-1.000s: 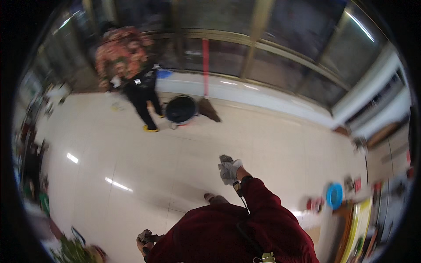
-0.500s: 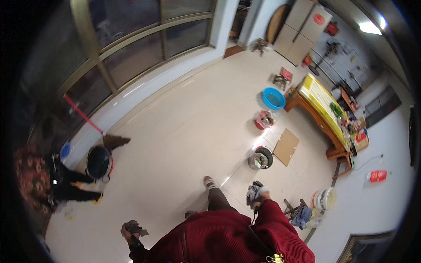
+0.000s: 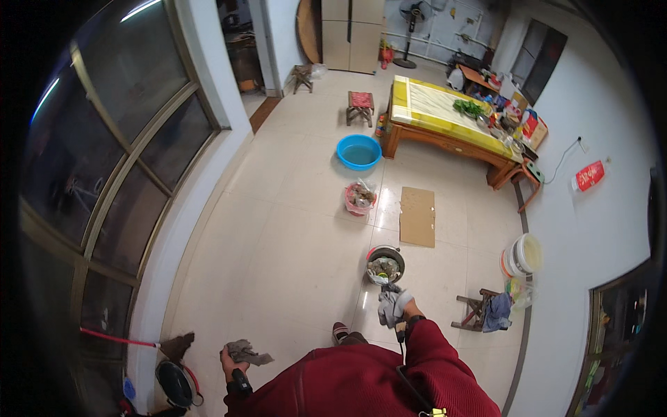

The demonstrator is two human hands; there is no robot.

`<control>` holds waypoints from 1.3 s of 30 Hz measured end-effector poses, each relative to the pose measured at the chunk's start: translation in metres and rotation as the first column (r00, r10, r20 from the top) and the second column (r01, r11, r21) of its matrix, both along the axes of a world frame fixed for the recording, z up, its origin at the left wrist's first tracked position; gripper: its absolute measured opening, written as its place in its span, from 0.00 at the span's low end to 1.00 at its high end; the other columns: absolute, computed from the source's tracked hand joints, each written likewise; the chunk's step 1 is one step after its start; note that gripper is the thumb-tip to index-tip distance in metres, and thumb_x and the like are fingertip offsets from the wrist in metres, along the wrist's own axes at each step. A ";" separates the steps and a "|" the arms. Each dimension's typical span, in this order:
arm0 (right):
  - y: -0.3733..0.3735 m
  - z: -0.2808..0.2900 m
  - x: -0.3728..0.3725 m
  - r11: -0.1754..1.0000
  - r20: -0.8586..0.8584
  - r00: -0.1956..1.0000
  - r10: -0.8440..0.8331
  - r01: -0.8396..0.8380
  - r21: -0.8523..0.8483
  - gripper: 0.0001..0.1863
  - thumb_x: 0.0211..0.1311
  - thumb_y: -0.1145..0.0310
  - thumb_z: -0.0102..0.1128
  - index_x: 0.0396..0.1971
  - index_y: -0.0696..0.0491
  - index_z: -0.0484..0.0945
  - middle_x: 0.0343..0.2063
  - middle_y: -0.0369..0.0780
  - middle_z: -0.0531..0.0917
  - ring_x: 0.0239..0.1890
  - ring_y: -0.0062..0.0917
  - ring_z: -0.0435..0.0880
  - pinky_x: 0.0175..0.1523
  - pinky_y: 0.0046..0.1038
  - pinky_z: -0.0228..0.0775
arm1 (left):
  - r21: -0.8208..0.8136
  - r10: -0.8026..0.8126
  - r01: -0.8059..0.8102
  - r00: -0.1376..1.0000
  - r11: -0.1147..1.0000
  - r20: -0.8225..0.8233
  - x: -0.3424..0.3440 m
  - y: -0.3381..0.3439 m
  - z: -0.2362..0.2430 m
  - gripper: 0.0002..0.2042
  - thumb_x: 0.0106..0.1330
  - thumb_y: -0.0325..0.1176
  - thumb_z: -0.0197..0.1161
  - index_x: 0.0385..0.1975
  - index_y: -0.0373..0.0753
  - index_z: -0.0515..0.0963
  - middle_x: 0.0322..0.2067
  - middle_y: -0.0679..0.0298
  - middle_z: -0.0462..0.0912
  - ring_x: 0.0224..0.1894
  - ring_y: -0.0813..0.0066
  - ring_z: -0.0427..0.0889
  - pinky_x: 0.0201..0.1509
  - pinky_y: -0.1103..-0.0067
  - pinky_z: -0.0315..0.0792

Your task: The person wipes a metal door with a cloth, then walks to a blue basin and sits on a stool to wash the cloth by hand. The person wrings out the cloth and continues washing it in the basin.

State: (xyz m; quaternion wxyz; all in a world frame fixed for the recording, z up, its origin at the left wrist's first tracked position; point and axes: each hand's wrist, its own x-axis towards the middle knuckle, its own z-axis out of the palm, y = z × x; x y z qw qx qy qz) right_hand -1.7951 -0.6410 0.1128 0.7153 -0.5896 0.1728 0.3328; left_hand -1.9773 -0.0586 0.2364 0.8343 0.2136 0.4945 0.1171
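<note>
My left hand (image 3: 232,364), out to the left of my body, grips a crumpled grey-brown rag (image 3: 250,352) whose loose end hangs to the right. In front of me my right hand (image 3: 413,310) is closed on a bunched grey-and-white cloth (image 3: 392,306); some fingers are hidden by it. Just beyond that cloth stands a dark round bucket (image 3: 394,255) with rubbish in it. The cloth overlaps its near edge in the view, and I cannot tell whether they touch.
Ahead are a pink-lined bin (image 3: 360,208), a blue basin (image 3: 359,152) with water, a red-topped stool (image 3: 360,101) and flat cardboard (image 3: 417,217). To the right stand a long table (image 3: 445,111), white buckets (image 3: 521,255) and a folding stool (image 3: 474,310). A broom (image 3: 176,346) and black bucket (image 3: 174,383) are at left.
My view has turned left-to-right across the room, so the table and basin now lie ahead. The person at the left has mostly left the view. Both hands still hold their cloths.
</note>
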 end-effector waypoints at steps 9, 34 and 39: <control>0.019 0.009 0.040 0.818 -0.292 0.833 -0.470 0.535 0.209 0.17 0.68 0.56 0.39 0.33 0.52 0.74 0.23 0.39 0.74 0.21 0.32 0.72 0.25 0.37 0.68 | 0.043 -0.135 0.134 0.991 0.990 0.023 0.146 0.042 -0.008 0.20 0.75 0.47 0.46 0.37 0.37 0.79 0.41 0.52 0.84 0.40 0.52 0.82 0.46 0.51 0.76; 0.071 0.021 0.361 0.687 -0.330 0.634 -0.699 0.724 -0.065 0.11 0.62 0.58 0.58 0.29 0.50 0.81 0.23 0.38 0.81 0.25 0.32 0.80 0.31 0.38 0.74 | -0.012 -0.420 0.431 0.885 0.902 0.202 0.582 0.114 -0.045 0.18 0.75 0.46 0.48 0.36 0.38 0.78 0.39 0.60 0.84 0.42 0.60 0.81 0.49 0.63 0.76; 0.057 0.019 0.518 0.702 -0.216 0.684 -0.697 0.712 -0.012 0.11 0.61 0.59 0.61 0.32 0.51 0.82 0.25 0.38 0.82 0.27 0.31 0.81 0.32 0.38 0.75 | -0.010 -0.240 0.240 0.970 0.971 -0.038 0.641 0.103 -0.035 0.20 0.75 0.43 0.43 0.31 0.37 0.77 0.34 0.52 0.85 0.35 0.52 0.82 0.45 0.55 0.77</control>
